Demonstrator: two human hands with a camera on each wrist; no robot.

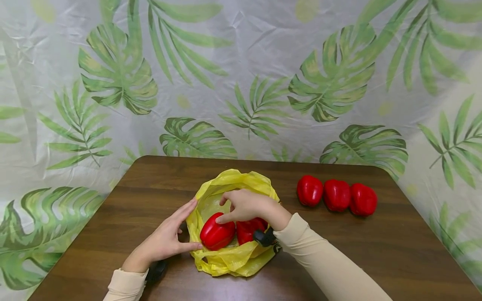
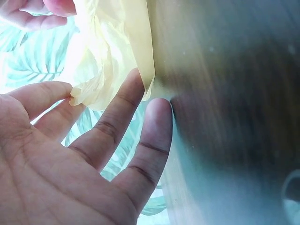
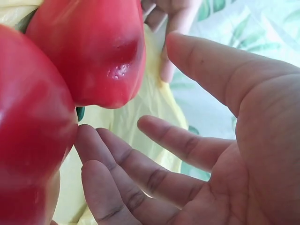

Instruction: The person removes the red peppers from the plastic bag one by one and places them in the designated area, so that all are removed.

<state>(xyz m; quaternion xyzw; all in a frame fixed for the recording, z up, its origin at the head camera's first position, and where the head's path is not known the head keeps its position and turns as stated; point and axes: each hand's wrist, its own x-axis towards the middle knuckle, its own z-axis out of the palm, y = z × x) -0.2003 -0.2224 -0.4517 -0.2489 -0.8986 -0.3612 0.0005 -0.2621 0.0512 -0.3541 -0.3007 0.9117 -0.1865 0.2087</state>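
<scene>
A yellow plastic bag stands on the table, mouth open upward, with two red bell peppers inside. One bell pepper lies at the left; the other bell pepper is partly hidden under my right wrist. My left hand spreads along the bag's left side, its fairly straight fingers touching the rim in the left wrist view. Reaching into the bag, my right hand holds its thumb close to the left pepper. In the right wrist view its loose fingers curve beside the peppers without closing round one.
Three more red bell peppers stand side by side at the back right: a left one, a middle one and a right one. A leaf-patterned curtain hangs behind the brown wooden table.
</scene>
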